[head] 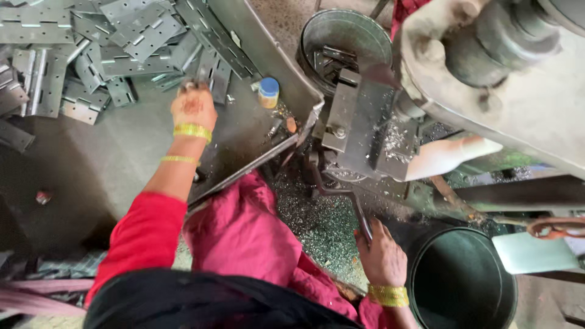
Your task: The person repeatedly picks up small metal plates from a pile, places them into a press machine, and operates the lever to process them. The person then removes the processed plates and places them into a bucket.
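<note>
My left hand (pixel 193 108) reaches out over the grey work tray (pixel 109 152) to the edge of a heap of flat metal hinges (pixel 116 49); its fingertips close on one hinge plate (pixel 196 81). My right hand (pixel 381 256), with a gold bangle at the wrist, grips the end of a dark metal lever (pixel 350 201) that runs up to the press machine (pixel 365 122). Metal shavings cover the floor between my knees and the machine.
A small blue-lidded jar (pixel 268 91) stands on the tray near its raised rim (pixel 274 55). A metal bucket (pixel 344 36) with parts sits behind the machine, and a dark round bin (pixel 463 286) stands beside my right hand. The machine's big grey body (pixel 518 79) overhangs the right.
</note>
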